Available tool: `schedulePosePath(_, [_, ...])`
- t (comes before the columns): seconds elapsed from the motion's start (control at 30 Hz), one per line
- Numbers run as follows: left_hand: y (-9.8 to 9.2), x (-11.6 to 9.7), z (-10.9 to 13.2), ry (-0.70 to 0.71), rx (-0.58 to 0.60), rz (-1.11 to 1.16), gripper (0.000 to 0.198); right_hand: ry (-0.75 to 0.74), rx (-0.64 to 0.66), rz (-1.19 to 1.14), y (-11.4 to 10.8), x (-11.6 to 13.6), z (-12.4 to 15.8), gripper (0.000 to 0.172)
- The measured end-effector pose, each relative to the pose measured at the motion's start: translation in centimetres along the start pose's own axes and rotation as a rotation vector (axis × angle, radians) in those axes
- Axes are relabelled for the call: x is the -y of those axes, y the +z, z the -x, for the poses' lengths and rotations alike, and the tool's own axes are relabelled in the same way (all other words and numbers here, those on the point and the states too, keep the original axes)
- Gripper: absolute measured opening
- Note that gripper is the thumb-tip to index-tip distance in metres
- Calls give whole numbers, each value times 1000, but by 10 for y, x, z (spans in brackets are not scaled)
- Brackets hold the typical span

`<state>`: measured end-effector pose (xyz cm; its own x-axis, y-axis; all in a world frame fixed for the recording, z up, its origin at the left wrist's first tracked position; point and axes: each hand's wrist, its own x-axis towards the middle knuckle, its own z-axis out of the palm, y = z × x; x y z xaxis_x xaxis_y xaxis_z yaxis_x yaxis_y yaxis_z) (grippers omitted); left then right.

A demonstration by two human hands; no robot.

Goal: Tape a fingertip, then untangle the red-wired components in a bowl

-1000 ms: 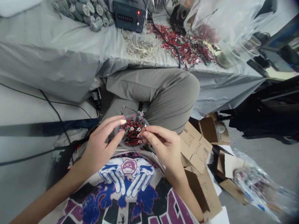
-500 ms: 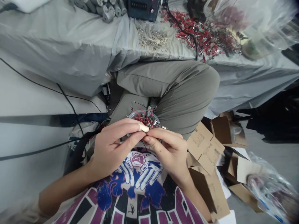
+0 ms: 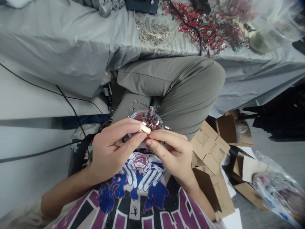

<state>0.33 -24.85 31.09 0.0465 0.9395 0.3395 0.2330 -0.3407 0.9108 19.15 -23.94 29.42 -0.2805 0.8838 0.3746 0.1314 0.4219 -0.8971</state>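
Observation:
My left hand [image 3: 113, 148] and my right hand [image 3: 170, 151] meet fingertip to fingertip in front of my shirt. Both are closed in a pinch, thumb against index finger. Whatever sits between the fingertips is too small and too covered to make out. A pale finger cover [image 3: 145, 128] wraps the tip of my left index finger. Just beyond the fingers, a clear round tub [image 3: 160, 116] stands at my lap, partly hidden by the hands. Small parts with red and black wires [image 3: 150, 121] fill it, and some stick out over its rim.
A sheet-covered table [image 3: 78, 41] runs across the top, bearing a heap of red-wired parts [image 3: 209, 28], small metal pieces [image 3: 154, 33] and grey cylinders [image 3: 105, 9]. Opened cardboard boxes [image 3: 209, 146] and a plastic bag [image 3: 278, 187] lie at right. Black cables [image 3: 69, 103] hang at left.
The view has tilted slightly, so the table sits higher in it. Both hands keep their pinch with a small shift of the fingers. A thin dark strand below the fingertips no longer shows clearly.

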Motion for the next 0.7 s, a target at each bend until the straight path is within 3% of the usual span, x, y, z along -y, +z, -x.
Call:
schedulePosePath(0.3, [-3,0,0,24,37,60,22,10,16,-37,-2,5,-1,17])
schedulePosePath(0.47, [-5,7,0,121,-16,196,21,57,236,-94,-9,-9,-4,19])
schedulePosePath(0.57, [-5,12,0,35,-99,331,19,64,312,-44,-7,-19,-4,32])
schedulePosePath(0.7, [-3,11,-3,-121,-230,499,12,91,206,80,0,-25,-6,34])
